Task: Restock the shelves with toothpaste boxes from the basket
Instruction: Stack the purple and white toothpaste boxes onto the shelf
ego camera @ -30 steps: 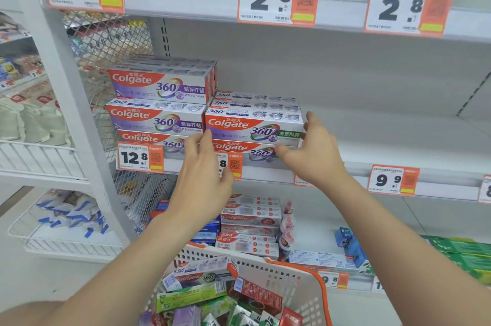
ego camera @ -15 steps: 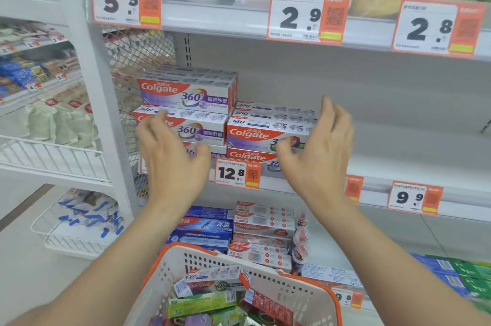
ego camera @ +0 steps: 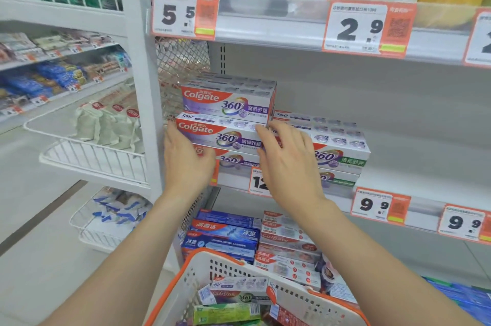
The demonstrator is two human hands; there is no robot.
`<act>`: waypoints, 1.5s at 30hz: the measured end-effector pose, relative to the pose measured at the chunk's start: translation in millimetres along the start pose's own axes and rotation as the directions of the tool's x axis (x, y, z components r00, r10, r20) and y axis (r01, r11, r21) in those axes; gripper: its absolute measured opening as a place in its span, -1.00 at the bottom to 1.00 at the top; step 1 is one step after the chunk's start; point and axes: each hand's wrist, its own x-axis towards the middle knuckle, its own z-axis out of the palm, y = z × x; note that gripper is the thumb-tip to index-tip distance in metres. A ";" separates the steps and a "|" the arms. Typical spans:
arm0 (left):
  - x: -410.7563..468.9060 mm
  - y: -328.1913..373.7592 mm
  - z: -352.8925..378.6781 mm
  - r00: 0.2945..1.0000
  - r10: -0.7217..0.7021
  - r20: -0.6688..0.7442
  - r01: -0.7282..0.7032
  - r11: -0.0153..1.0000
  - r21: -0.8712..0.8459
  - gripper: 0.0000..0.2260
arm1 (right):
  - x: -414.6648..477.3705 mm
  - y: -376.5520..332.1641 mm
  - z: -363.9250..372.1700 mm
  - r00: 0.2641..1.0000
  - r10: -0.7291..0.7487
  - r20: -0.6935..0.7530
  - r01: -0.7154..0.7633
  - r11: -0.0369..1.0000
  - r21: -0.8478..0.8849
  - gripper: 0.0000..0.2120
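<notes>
A left stack of three purple Colgate 360 boxes stands on the middle shelf [ego camera: 425,179]: top box [ego camera: 225,102], middle box [ego camera: 225,134], and a bottom box partly hidden. My left hand [ego camera: 186,163] lies flat against the stack's left end, fingers spread at the middle box's left edge. My right hand [ego camera: 289,166] rests with spread fingers at that box's right end, covering part of the green-labelled Colgate stack [ego camera: 340,150] beside it. Below, the white basket with an orange rim [ego camera: 212,254] holds several boxes, a Colgate 360 box [ego camera: 239,291] on top.
The shelf right of the green-labelled stack is bare. A 12.8 price tag [ego camera: 259,182] sits under the stacks. Blue boxes [ego camera: 223,235] and red-white boxes [ego camera: 287,246] fill the lower shelf. A white upright post [ego camera: 143,86] and wire racks [ego camera: 93,161] stand at the left.
Both hands moved left, from flanking the green-labelled stack to flanking the left purple stack. My view swung left and closer to the shelf.
</notes>
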 end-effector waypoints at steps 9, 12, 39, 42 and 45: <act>2.9 -2.4 -1.2 1.000 -0.024 0.016 0.025 1.000 0.000 -0.49 | -0.2 4.8 6.5 1.000 -0.015 0.025 0.015 1.000 -0.016 -0.45; 2.3 -0.9 -2.0 0.999 -0.029 0.018 0.030 1.000 -0.008 -0.51 | 0.3 6.2 6.7 1.000 -0.016 0.020 0.016 1.000 0.013 -0.45; -223.0 -105.4 20.8 0.070 -0.566 0.822 -0.633 0.611 0.475 -0.59 | -174.5 -17.9 -40.9 0.036 -0.168 0.985 0.216 0.964 0.156 -0.73; -242.4 -137.0 17.8 0.170 -0.645 0.745 -0.556 0.561 0.613 -0.24 | -196.9 -24.2 -42.9 -0.046 -0.167 0.985 0.258 0.951 0.173 -0.90; -255.1 -145.3 20.4 0.122 -0.711 0.693 -0.426 0.593 0.683 -0.07 | -208.8 -35.1 -42.1 -0.080 -0.201 0.976 0.261 0.941 0.215 -0.90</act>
